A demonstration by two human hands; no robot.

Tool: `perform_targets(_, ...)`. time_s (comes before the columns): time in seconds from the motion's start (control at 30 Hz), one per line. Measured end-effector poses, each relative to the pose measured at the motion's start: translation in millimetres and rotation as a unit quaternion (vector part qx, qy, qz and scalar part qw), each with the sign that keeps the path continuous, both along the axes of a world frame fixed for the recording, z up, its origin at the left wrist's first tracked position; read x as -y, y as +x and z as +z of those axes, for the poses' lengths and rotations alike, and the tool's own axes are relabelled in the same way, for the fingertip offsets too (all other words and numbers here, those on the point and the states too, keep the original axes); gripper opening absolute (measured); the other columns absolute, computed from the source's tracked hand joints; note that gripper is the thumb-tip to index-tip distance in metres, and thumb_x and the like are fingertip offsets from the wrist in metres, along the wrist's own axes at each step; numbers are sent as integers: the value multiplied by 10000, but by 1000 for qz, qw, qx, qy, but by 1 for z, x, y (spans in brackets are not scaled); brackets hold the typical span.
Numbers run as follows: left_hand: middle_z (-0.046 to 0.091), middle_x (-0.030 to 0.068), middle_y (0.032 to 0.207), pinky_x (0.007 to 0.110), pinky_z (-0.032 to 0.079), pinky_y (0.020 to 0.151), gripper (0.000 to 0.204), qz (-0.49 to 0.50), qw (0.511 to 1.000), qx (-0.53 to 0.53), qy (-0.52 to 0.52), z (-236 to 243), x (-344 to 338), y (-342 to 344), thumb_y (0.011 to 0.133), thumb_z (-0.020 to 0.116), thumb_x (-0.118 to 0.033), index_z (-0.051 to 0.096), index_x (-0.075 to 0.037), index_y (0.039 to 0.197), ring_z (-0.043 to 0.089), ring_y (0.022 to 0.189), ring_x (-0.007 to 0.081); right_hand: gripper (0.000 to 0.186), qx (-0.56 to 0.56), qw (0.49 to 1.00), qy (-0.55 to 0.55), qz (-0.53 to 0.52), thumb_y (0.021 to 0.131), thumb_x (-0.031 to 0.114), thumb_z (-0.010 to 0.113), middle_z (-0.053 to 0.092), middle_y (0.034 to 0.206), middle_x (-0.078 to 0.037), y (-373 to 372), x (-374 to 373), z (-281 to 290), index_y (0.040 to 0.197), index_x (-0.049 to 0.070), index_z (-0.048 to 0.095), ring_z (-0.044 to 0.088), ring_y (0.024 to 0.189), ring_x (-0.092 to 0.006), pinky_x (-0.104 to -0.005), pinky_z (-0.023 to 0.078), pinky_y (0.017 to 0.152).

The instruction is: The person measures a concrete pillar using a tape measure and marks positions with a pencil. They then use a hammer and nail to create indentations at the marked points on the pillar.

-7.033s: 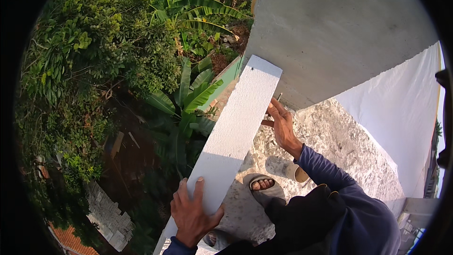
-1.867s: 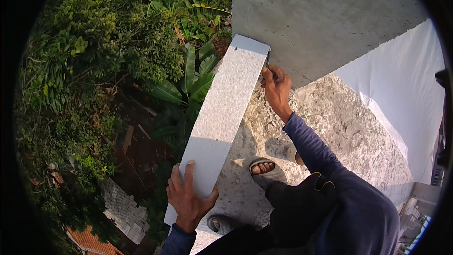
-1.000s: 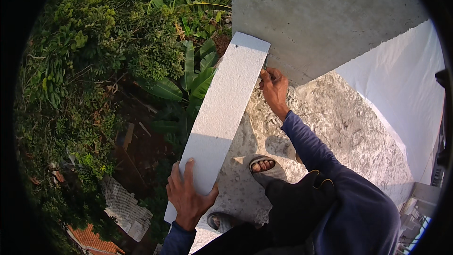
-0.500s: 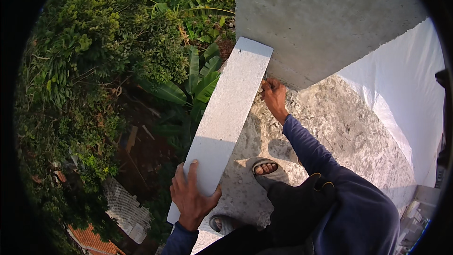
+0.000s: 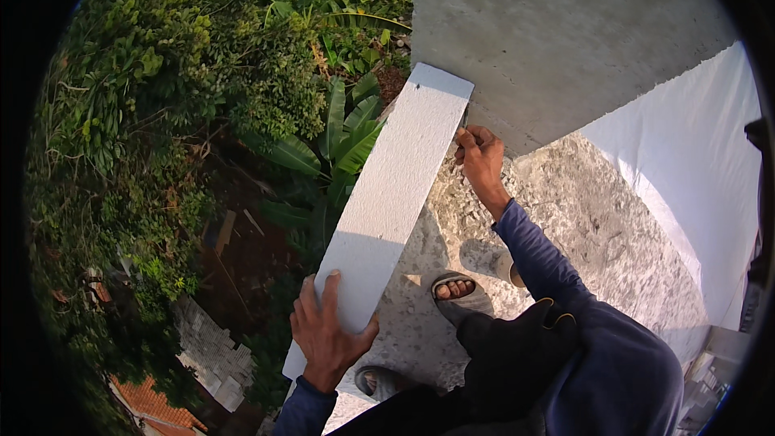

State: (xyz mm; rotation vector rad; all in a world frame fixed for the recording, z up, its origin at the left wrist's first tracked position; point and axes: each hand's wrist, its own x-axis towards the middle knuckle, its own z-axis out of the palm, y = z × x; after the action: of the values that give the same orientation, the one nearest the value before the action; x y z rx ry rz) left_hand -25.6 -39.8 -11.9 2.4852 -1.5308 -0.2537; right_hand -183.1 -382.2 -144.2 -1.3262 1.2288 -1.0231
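A long, pale, flat-topped block (image 5: 379,194) runs diagonally along the outer edge of the ledge, its far end against a grey wall. My left hand (image 5: 329,335) grips its near end, with the fingers across the top and the thumb at the right side. Beside the far right edge of the block, my right hand (image 5: 482,161) has its fingers pinched together. Between them a thin dark piece (image 5: 465,118) sticks up along the block's side; it is too small to name.
The smooth grey wall (image 5: 557,32) rises at the far right. White sheeting (image 5: 678,161) hangs beside the rough concrete floor (image 5: 597,226). A cylindrical container (image 5: 508,269) stands near my sandalled foot (image 5: 464,295). Left of the block is a drop to trees (image 5: 161,113) and roofs (image 5: 157,408).
My right hand has shifted slightly right, still pinching beside the block. The container by my right forearm shows more now. My left hand keeps its hold on the block.
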Motion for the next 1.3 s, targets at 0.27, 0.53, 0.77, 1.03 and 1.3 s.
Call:
perform_targets(0.27, 487, 276, 1366, 549, 469, 857, 890, -8, 1000, 5, -16, 1, -1, 1, 647, 847, -361, 512, -142, 1442, 565, 1098, 429, 351, -22, 998, -50, -15, 1011, 272, 685, 693, 809, -69, 5, 1, 6, 1100, -68, 682, 637, 632, -115, -274, 533, 566)
perform_targets(0.53, 490, 266, 1368, 547, 451, 896, 909, -3, 999, -24, -21, 1, -4, 5, 637, 868, -385, 523, -154, 1445, 548, 1132, 429, 337, 13, 999, -38, 14, 1017, 251, 665, 662, 755, -65, 2, 8, -10, 1057, -83, 675, 615, 604, -118, -292, 500, 524)
perform_targets(0.77, 467, 260, 1391, 530, 441, 921, 911, -3, 999, -31, -24, 4, -8, 8, 649, 866, -373, 510, -153, 1458, 534, 1153, 422, 353, 47, 998, -10, 38, 1018, 224, 663, 638, 775, -60, -13, -31, 5, 1186, -84, 629, 590, 602, -117, -292, 499, 532)
perform_targets(1.03, 465, 278, 1415, 530, 458, 918, 967, 2, 998, -64, -11, -10, -23, 13, 690, 873, -491, 471, -209, 1523, 553, 1160, 420, 336, -212, 861, -332, 321, 1022, 219, 635, 573, 1217, -158, -12, -57, 136, 1295, 26, 671, 607, 1116, -281, -418, 515, 956)
perform_targets(1.3, 485, 306, 1436, 539, 463, 895, 1001, -7, 995, -97, -39, -19, -28, 13, 724, 856, -515, 408, -210, 1566, 568, 1167, 418, 1209, -458, 472, -478, 583, 553, 311, 994, 398, 1561, -240, 66, -58, 161, 1556, 73, 362, 399, 1446, -413, -567, 315, 1218)
